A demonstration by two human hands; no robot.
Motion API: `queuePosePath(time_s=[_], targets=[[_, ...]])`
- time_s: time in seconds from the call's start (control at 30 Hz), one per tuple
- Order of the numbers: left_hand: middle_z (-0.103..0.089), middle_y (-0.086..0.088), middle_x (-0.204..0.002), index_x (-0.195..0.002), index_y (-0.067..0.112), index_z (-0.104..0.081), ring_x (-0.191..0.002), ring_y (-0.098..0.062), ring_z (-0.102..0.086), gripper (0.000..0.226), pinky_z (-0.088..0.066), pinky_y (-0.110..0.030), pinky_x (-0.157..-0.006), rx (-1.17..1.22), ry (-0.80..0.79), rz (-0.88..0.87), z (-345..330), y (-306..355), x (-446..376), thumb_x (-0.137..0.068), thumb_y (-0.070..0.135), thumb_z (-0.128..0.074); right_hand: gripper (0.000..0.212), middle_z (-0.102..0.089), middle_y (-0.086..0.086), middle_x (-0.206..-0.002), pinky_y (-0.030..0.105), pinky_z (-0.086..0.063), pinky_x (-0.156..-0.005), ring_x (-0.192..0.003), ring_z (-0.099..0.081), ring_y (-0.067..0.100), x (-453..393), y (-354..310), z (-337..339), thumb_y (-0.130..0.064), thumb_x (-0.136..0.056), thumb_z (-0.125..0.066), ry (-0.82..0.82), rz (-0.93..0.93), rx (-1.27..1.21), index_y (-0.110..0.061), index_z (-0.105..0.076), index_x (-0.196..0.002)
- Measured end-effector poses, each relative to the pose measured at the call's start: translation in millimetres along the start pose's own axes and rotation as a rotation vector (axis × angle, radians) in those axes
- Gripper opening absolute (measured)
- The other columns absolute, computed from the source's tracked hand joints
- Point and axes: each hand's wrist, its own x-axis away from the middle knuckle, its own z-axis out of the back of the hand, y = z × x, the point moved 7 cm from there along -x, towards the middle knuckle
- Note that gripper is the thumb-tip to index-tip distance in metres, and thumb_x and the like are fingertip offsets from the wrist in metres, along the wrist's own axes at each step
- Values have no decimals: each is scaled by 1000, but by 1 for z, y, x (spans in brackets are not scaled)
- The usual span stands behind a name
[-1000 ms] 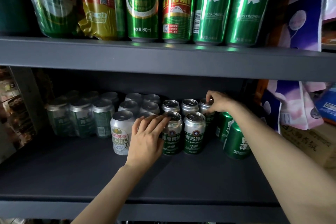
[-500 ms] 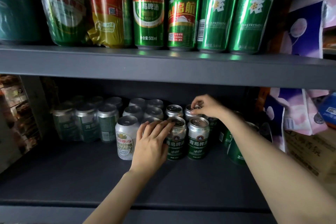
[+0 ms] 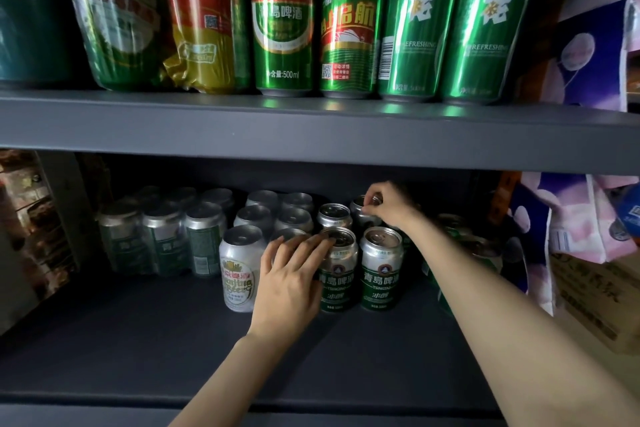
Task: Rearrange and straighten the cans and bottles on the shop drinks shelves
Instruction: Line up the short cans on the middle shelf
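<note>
1. Grey metal lower shelf [image 3: 145, 340] carries the short beer cans, clustered toward its back between 10 and 1 o'clock
2. Left hand [image 3: 289, 282] lies with fingers straight and close together, fingertips [image 3: 320, 242] on the lid of the front green Tsingtao can [image 3: 337, 279], palm against its left side
3. Right hand [image 3: 389, 206] reaches to 1 o'clock, thumb and fingers curled, pinching the rim of a rear silver-topped can [image 3: 362, 213]
4. White Nanjing beer can [image 3: 239, 270] stands just at 9 o'clock of the left hand
5. Second green Tsingtao can [image 3: 381, 269] touches the first at 3 o'clock
6. Tall green cans [image 3: 284, 17] line the upper shelf [image 3: 311, 130]
</note>
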Motion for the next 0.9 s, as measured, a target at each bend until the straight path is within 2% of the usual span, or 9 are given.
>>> queuePosePath(time_s=[0.17,0.27,0.3,0.37,0.43,0.47,0.7,0.8,0.9], targets=[[-60,4,-123,-123,18,-57,-111,-17,-46,54,-28,-36,-102,-10,24,-3,0,-1,-1,-71,19,-42,14,-67,5,-97,24,-41,-80,-99,-59,19,15,3,21,-10,-82,-69,-3,-8,-93,-5,-68,-94],[-62,3,-120,-122,18,-58,-110,-18,-46,53,-27,-37,-102,-21,55,-3,1,-1,0,-71,20,-43,20,-64,0,-98,11,-43,-78,-99,-56,11,66,-14,36,-11,-83,-67,-116,55,-350,-5,-65,-102],[-62,2,-119,-122,17,-57,-110,-18,-45,53,-27,-38,-101,-24,62,-5,1,-1,0,-72,20,-43,26,-62,-1,-103,9,-42,-82,-99,-53,7,86,-22,34,-14,-80,-70,-179,102,-318,-8,-64,-105],[-62,1,-119,-122,17,-56,-109,-19,-45,53,-27,-38,-101,-26,62,-11,1,0,0,-71,20,-43,50,-49,-10,-118,6,-31,-91,-109,-42,1,118,-25,20,-20,-74,-77,-256,189,-18,-16,-57,-120],[-62,2,-119,-123,18,-54,-109,-19,-45,53,-26,-38,-102,-23,55,-16,1,0,0,-71,20,-43,69,-35,-13,-133,12,-26,-95,-120,-34,5,127,-19,7,-19,-74,-77,-189,232,209,-23,-44,-135],[-62,2,-119,-123,18,-53,-109,-19,-45,54,-26,-38,-102,-19,49,-17,1,1,0,-71,20,-42,72,-32,-12,-138,17,-29,-97,-124,-36,9,125,-17,4,-17,-75,-76,-144,228,224,-24,-41,-137],[-61,3,-121,-126,23,-46,-112,-17,-45,55,-27,-38,-103,-3,17,-15,1,0,1,-71,20,-42,70,-38,-3,-140,32,-41,-100,-125,-44,20,83,-14,-10,-7,-75,-75,-45,211,273,-18,-42,-136],[-61,4,-121,-126,23,-46,-112,-17,-45,55,-26,-37,-104,-1,29,-18,1,0,0,-71,20,-42,62,-44,0,-134,26,-36,-99,-123,-45,20,77,-13,-5,-10,-74,-75,-30,222,234,-15,-49,-129],[-61,4,-121,-126,22,-48,-113,-17,-45,54,-26,-38,-104,-1,32,-15,0,-1,0,-72,20,-42,45,-50,6,-125,19,-29,-90,-118,-47,22,66,-6,29,-17,-77,-74,89,133,138,-11,-57,-119]])
